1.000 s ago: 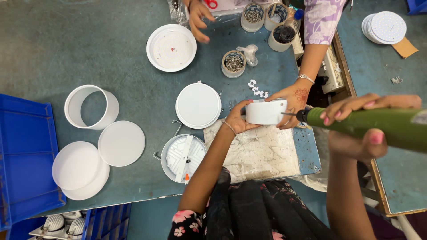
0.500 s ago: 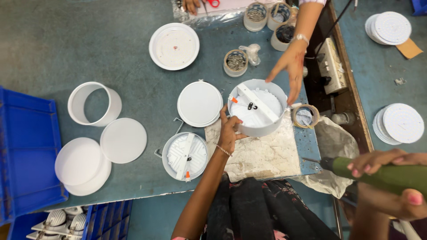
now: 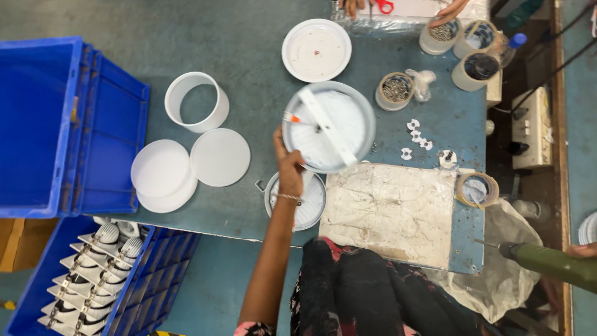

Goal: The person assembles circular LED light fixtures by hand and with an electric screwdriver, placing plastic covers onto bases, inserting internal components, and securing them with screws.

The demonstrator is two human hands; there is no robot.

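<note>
Over the blue-green table (image 3: 249, 37), left hand (image 3: 288, 167) grips a round white housing (image 3: 329, 127).

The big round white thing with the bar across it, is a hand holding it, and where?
Yes. The left hand grips the round white housing at its lower left rim. The right hand holds a green power screwdriver.

Left arm (image 3: 273, 249) bare to the upper arm; thin bead bracelet (image 3: 289, 198) at wrist; floral sleeve edge (image 3: 252, 328), pink on dark. Lap (image 3: 367, 292) in dark fabric, reddish-pink print. Right hand (image 3: 584, 251) barely in frame; 1 fingertip visible.
</note>
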